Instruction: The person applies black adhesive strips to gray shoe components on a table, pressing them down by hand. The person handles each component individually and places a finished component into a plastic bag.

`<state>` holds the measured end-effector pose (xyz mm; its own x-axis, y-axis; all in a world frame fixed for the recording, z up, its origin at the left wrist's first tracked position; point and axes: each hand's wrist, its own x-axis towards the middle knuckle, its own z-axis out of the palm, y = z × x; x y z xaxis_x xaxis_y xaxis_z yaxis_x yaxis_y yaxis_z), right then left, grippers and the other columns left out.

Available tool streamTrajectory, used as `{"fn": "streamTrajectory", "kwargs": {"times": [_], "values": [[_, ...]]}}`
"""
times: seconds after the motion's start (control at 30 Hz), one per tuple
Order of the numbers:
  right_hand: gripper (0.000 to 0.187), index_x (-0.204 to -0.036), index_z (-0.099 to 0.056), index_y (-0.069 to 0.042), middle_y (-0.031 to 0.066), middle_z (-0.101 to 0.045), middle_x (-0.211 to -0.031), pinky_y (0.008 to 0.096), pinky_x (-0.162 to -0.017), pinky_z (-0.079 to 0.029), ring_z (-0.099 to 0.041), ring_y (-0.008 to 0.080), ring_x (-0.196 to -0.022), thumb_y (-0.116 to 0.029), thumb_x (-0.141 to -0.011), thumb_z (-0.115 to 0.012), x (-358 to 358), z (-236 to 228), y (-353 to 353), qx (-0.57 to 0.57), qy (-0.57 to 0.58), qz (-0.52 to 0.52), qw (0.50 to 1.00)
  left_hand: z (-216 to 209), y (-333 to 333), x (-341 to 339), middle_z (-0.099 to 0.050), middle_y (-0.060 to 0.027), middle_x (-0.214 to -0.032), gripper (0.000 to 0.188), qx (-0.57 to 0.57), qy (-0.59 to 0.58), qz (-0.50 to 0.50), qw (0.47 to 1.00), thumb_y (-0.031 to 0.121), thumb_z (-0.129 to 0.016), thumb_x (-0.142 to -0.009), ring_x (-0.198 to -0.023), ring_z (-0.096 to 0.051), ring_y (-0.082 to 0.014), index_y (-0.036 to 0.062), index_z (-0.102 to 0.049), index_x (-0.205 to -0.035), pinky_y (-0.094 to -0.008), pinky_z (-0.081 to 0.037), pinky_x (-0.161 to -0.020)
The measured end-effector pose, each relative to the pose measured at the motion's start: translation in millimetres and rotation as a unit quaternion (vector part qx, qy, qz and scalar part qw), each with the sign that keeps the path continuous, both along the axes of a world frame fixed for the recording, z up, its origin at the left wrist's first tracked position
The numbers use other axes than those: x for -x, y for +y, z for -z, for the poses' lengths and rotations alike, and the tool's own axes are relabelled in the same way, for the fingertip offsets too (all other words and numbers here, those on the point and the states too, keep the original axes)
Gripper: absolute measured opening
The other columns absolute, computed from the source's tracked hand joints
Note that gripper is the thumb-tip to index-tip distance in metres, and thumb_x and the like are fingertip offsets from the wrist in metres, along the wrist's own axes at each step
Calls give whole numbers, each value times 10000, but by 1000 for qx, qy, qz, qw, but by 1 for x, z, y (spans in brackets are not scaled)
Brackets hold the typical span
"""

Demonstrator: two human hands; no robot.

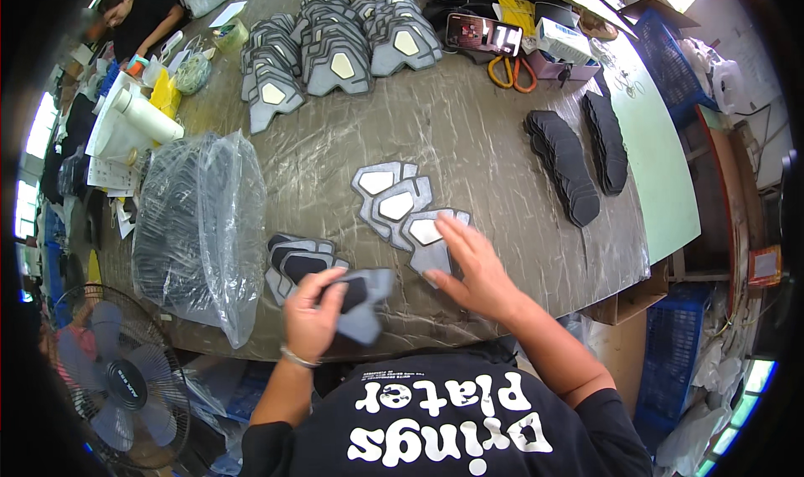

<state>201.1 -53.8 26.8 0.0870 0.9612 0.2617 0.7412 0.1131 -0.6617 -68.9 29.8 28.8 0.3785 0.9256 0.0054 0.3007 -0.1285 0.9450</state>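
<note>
My left hand (310, 316) pinches a grey cut piece with a black patch (362, 319) between thumb and fingers; the piece is slightly blurred and over the table's near edge. Beside it lies a small overlapping pile of grey pieces with black patches (295, 261). My right hand (479, 278) has its fingers stretched out at the right side of a grey piece with a white patch (425, 255). Whether it presses or only hovers, I cannot tell. That piece overlaps two like it, grey pieces with white patches (392, 202), running up and to the left.
Rows of stacked grey pieces (342, 67) stand at the far side. Two black stacks (563, 171) lie right. A clear bag of dark pieces (197, 234) sits left, near a white bottle (146, 115) and a fan (126, 381). Scissors (511, 73) and a phone (484, 35) are far right.
</note>
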Motion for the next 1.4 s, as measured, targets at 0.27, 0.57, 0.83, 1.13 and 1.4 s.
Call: {"fn": "streamTrajectory", "kwargs": {"times": [0.27, 0.57, 0.83, 1.13, 1.4], "values": [[720, -1446, -428, -52, 143, -418, -1514, 547, -1170, -217, -341, 320, -1435, -439, -884, -658, -20, 19, 13, 106, -144, -31, 983, -10, 16, 16, -550, -138, -1296, 422, -366, 355, -18, 860, 141, -716, -811, -1170, -507, -357, 61, -643, -1220, -477, -377, -1008], [412, -1130, -641, -35, 157, -626, -1141, 441, -884, -481, -597, 350, -1045, -201, -780, -781, -128, 8, -7, -56, -124, 346, 928, 1, -9, -83, -538, -186, -1329, 447, -283, 148, 185, 929, 155, -719, -807, -1230, -492, -376, 40, -623, -1228, -464, -389, -1042], [310, -929, -706, -61, 98, -635, -970, 392, -820, -512, -638, 292, -962, -270, -733, -824, -184, -9, 14, 73, -161, 374, 910, -1, -17, -143, -545, -182, -1316, 418, -284, 92, 286, 910, 122, -735, -787, -1209, -513, -370, 40, -644, -1187, -444, -408, -1034], [215, -909, -755, -21, 110, -672, -876, 351, -763, -512, -661, 231, -809, -222, -832, -744, -205, -18, 11, 91, -15, 315, 945, 0, -19, -138, -555, -193, -1295, 398, -242, 78, 277, 926, 104, -731, -784, -1179, -539, -374, 30, -655, -1168, -435, -442, -1005], [437, -1146, -693, -19, 112, -641, -1002, 336, -760, -529, -653, 232, -821, -279, -809, -791, -220, -16, 0, 78, -49, 316, 944, 1, -23, -136, -564, -192, -1286, 400, -227, 84, 275, 931, 89, -733, -775, -1171, -550, -370, 33, -660, -1164, -427, -451, -994]]}}
